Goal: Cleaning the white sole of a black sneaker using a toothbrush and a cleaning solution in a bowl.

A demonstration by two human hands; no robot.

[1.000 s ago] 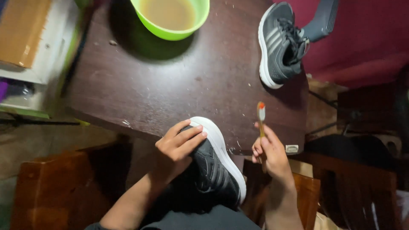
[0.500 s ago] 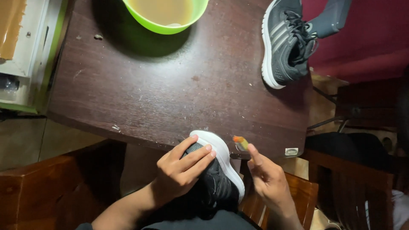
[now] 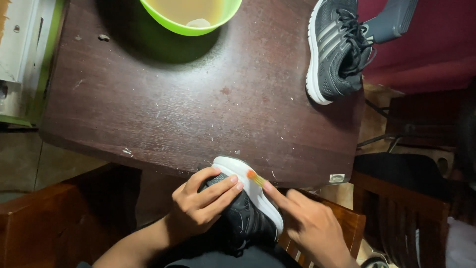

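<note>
the left hand (image 3: 203, 206) lay curled over the black shoe (image 3: 243, 213), fingers spread and gripping its upper at the near edge of the dark wooden table (image 3: 198, 109). the right hand (image 3: 310, 226) pinched a small brush (image 3: 255, 177) against the shoe's white sole. the brush handle was hidden, and the shoe's heel was lost in shadow.

The scene is being lit dimly from overhead, with a soft sheen being thrown across the dark brown wooden tabletop (image 3: 198, 109). A deep shadow is being cast beneath the lime-green plastic bowl (image 3: 191, 17). The lower corners are being swallowed in murk, and the right hand (image 3: 307, 228) is being slightly blurred.
</note>
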